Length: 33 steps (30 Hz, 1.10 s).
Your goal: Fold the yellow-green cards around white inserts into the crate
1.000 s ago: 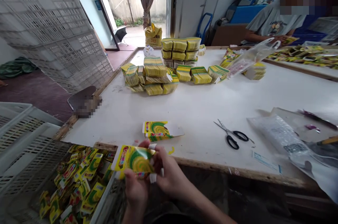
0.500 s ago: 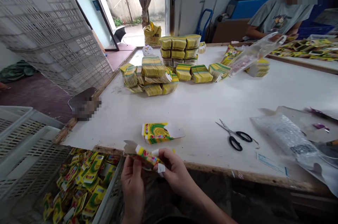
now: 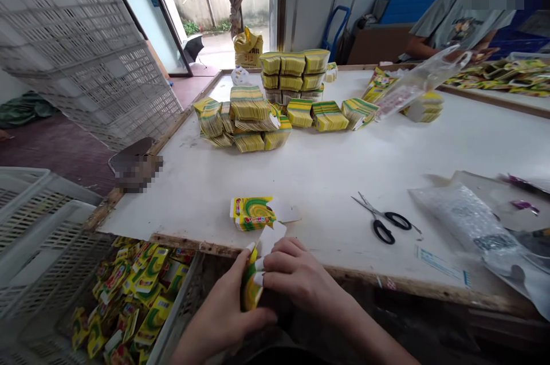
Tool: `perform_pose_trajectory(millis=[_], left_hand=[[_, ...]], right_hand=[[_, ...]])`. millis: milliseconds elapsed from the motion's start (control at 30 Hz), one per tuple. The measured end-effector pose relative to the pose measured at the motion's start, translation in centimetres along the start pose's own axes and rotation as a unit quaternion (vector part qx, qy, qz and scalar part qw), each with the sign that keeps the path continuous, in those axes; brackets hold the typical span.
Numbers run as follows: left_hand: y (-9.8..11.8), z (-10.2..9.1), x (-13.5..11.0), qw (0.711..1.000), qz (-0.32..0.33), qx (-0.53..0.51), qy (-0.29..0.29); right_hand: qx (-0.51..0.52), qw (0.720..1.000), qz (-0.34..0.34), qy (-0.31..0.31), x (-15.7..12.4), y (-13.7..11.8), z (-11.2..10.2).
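Observation:
Just in front of the table edge, a small yellow-and-green cardboard box is tilted up with its white flaps standing out at the top. My left hand is wrapped round its body, thumb on the near side. Curled fingers of my right hand press on the box's upper end by the flaps, and white coverings show on some fingertips. Past my hands, a short stack of flat printed cartons lies on the table. Whether anything is inside the held box is hidden.
Black-handled scissors and a bubble-wrap bag lie to the right. Bundled cartons are piled farther back. Below left, a plastic crate holds many filled boxes. Across the table sits a person.
The box has turned from lying sideways to more upright, its white flaps now pointing up and away. My left hand shifted to the box's side, while my right hand came over its top end.

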<state>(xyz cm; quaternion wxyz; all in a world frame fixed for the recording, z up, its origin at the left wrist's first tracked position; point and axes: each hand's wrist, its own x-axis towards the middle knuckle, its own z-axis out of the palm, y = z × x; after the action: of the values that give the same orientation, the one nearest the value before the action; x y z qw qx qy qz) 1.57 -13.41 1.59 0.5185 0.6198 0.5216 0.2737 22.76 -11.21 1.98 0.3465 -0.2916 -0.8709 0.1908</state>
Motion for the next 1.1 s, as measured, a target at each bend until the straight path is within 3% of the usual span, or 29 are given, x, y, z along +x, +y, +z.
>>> perform_pose_trajectory(millis=[167,267,367,467,600,633,733,767,867,933,1000,1100], left_hand=[[-1.6,3.5,-0.1,0.982,-0.009,0.063,0.179],[-2.0,4.4,-0.1,0.967,-0.011,0.073,0.242],[-1.7,4.8,-0.1,0.966,-0.001,0.07,0.25],[-1.2,5.1,-0.3,0.967,0.023,0.083,0.241],[-1.1,5.6,-0.8,0.969,0.079,0.082,0.218],[-1.1,5.7,-0.9,0.969,0.092,0.081,0.216],[-1.3,5.8,-1.0,0.962,0.114,0.093,0.231],[-1.3,5.7,-0.9,0.96,0.121,0.1,0.233],[-1.3,5.5,-0.7,0.96,0.111,0.115,0.228],[-1.3,5.4,-0.5,0.963,0.088,0.123,0.225],[-1.5,5.3,-0.3,0.961,0.08,0.138,0.224],[-1.9,5.2,0.1,0.951,0.099,0.172,0.238]], right_hand=[[0.003,0.977,0.088,0.194,-1.3,-1.1,3.0],[0.061,0.948,0.138,0.279,-1.9,-2.3,4.9],[0.199,0.916,0.2,0.286,-1.9,-3.0,5.4],[0.318,0.855,0.289,0.289,-1.5,-2.5,4.1],[0.38,0.835,0.334,0.215,-0.3,-1.0,1.6],[0.432,0.805,0.356,0.198,-0.1,-0.8,1.5],[0.604,0.645,0.437,0.169,0.3,-0.6,2.6],[0.636,0.603,0.454,0.157,0.3,-0.6,3.3],[0.694,0.529,0.469,0.136,-0.1,-0.7,5.2],[0.722,0.492,0.46,0.16,-0.6,-0.5,5.8],[0.724,0.496,0.438,0.195,-1.0,-0.3,5.7],[0.718,0.548,0.381,0.197,-1.5,-0.1,4.9]])
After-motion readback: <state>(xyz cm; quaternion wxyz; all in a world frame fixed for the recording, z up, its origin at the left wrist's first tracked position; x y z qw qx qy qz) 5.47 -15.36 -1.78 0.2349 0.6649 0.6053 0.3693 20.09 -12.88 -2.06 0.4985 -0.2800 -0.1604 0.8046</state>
